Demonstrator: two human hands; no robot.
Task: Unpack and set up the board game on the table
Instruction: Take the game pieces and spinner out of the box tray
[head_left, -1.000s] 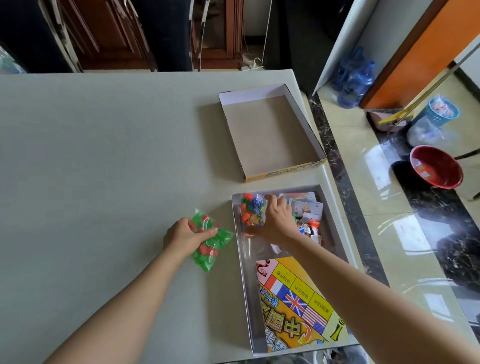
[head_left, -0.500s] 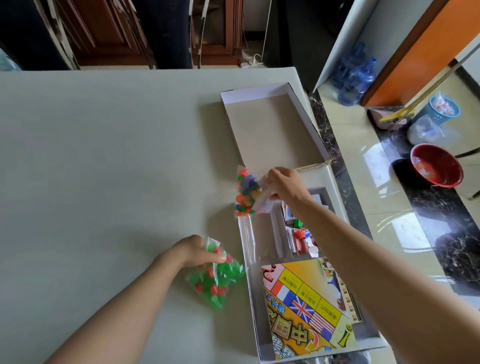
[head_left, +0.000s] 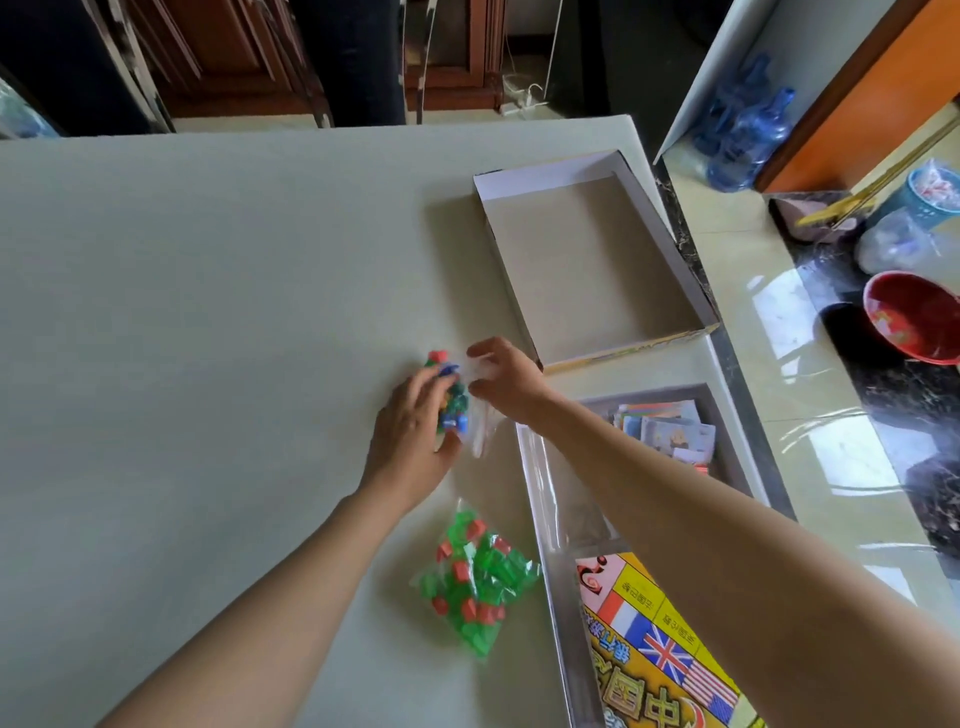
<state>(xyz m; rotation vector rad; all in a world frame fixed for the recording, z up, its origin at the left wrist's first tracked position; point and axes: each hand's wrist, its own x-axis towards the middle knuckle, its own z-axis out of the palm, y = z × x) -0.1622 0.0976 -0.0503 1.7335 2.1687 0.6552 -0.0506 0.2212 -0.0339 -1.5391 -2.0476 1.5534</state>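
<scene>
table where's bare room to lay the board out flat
The table is bare left of the two bags, up to its far edge. It is crowded along the right edge: empty lid, open box, green bag beside it, and mixed-piece bag near the lid's corner.

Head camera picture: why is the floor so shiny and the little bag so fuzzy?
Head view: bright light glares off the glossy tiled floor; the small clear bag of mixed coloured pieces, gripped by left hand and right hand, looks motion-blurred.

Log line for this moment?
phase: unpacking | left hand: holds bag of coloured pieces | right hand: pinches its clear top | bag of green and red houses: on table, unheld
</scene>
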